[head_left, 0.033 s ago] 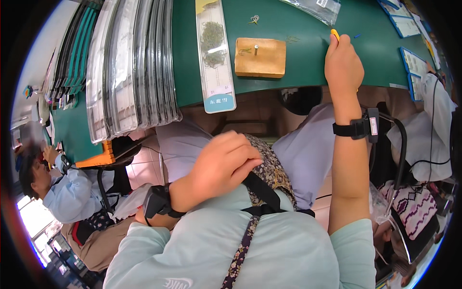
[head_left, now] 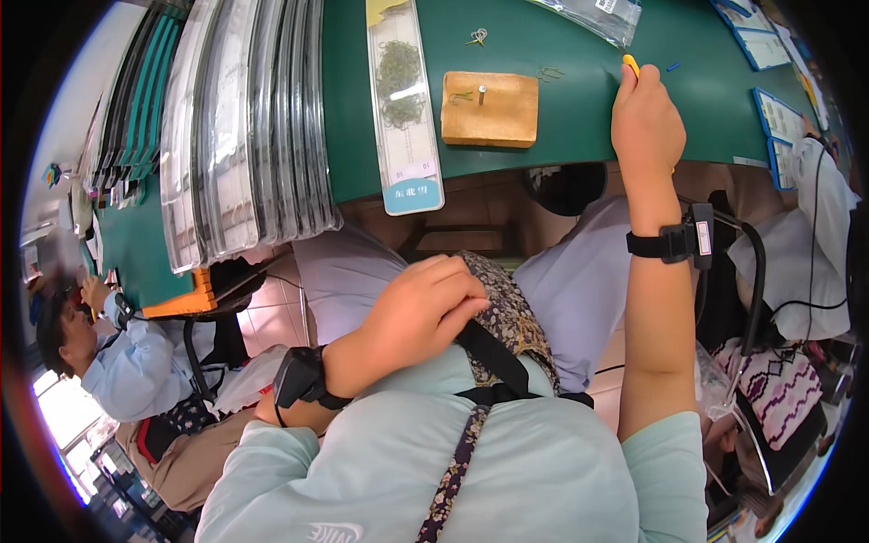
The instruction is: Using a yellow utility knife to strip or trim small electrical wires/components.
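A yellow tool [head_left: 631,64] is gripped by the right hand [head_left: 648,125], a block [head_left: 507,113] leftward; the left hand's [head_left: 412,312] hold cannot be told.

A bare lane of green worktop [head_left: 577,127] is running between the wooden block [head_left: 507,119] and the right grip [head_left: 648,123], though a metal pin [head_left: 482,93] is sticking up from the block. Leftward, a long pale tray [head_left: 405,149] and a row of plastic-covered panels [head_left: 249,127] are blocking the way across.
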Demonstrator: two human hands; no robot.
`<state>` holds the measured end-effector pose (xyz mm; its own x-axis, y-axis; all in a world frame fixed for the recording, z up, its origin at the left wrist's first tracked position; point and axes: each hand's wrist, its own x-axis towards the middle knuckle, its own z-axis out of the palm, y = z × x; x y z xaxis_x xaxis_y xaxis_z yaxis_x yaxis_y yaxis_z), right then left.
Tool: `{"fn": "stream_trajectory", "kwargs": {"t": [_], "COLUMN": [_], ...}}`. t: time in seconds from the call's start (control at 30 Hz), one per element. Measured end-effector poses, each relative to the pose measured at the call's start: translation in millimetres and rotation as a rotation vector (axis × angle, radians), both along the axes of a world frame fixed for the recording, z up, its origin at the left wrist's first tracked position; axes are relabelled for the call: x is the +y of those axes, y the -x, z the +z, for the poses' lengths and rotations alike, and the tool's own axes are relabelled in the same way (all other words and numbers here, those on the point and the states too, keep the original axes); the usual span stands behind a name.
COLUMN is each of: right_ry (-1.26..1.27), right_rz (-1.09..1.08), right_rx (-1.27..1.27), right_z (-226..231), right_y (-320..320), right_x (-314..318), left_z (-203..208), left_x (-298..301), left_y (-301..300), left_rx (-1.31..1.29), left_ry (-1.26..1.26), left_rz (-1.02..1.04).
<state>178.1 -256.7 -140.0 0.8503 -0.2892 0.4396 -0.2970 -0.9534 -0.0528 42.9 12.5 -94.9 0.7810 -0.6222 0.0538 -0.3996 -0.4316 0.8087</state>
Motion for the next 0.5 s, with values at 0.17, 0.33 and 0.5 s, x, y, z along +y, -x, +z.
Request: {"fn": "stream_trajectory", "kwargs": {"t": [0.17,0.33,0.5], "right_ry": [0.003,-0.003,-0.034], "right_rz": [-0.067,-0.068,-0.079], "right_rx": [0.096,0.092,0.054], "right_z": [0.2,2.7,7.5], "right_y": [1.2,-2.9,-6.7], "right_x": [0.9,12.5,15.7], "left_z": [-148.8,-299.2,-323.3], "left_x": [30.7,50.3,30.9], "left_y": [-2.2,-15.6,-26.0], "left_rx": [0.195,0.219,0.591], "left_ry": [-0.572,-0.737,-0.6], "left_rz": [0.129,-0.228,-0.396]}}
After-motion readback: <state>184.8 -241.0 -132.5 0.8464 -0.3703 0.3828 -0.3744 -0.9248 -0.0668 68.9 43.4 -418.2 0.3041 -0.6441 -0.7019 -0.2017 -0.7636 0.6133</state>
